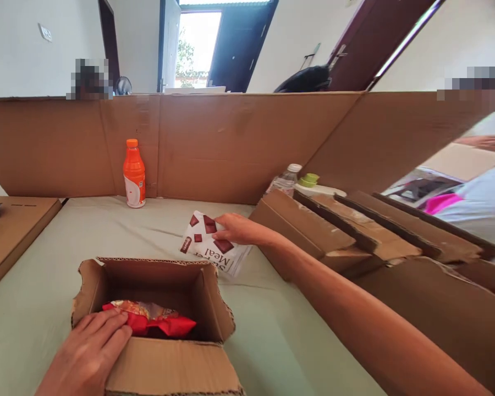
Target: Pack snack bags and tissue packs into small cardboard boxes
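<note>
A white pouch (202,234) with brown squares and the word "Meal" printed on it is pinched at its upper edge by my right hand (235,228), just above the table behind the open box. Close to me stands a small open cardboard box (173,366) with torn flaps. Inside it lies a red snack packet (165,322), crumpled and partly hidden. My left hand (93,346) curls over the box's near left edge, its fingertips reaching in beside the red packet; the thumb is hidden.
An orange drink bottle (135,173) stands upright by the cardboard partition (247,143). On the right, cardboard compartments (375,236) hold a clear bottle (289,177) and a green-capped container (309,180). A flat carton (20,220) lies left. Other people are behind the partition and at right.
</note>
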A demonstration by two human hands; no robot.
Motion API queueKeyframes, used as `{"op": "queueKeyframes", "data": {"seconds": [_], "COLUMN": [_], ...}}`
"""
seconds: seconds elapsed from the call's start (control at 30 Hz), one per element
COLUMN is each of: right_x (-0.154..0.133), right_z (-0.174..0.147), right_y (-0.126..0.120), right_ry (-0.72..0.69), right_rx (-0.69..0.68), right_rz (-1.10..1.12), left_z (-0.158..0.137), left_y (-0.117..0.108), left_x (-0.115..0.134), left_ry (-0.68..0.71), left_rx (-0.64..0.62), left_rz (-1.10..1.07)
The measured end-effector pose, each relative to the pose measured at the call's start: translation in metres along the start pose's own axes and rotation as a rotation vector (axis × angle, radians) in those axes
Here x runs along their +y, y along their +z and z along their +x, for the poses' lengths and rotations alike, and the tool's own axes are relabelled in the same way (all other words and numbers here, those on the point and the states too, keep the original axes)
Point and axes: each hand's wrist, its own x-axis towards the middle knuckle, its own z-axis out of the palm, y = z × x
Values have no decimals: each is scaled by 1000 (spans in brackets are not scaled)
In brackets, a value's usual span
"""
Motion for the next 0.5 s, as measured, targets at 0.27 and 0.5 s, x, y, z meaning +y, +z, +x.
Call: {"op": "queueKeyframes", "data": {"seconds": [0.27,0.5], "right_x": [26,18], "right_z": [-28,-50], "right_y": [39,30], "right_ry": [93,59], "right_rx": [77,338], "right_rz": [311,547], "left_z": [-7,2], "left_y": [14,5], "left_x": [-5,4], "left_ry": [-84,-142], "left_rx": [10,-16], "left_rz": [-143,-156]}}
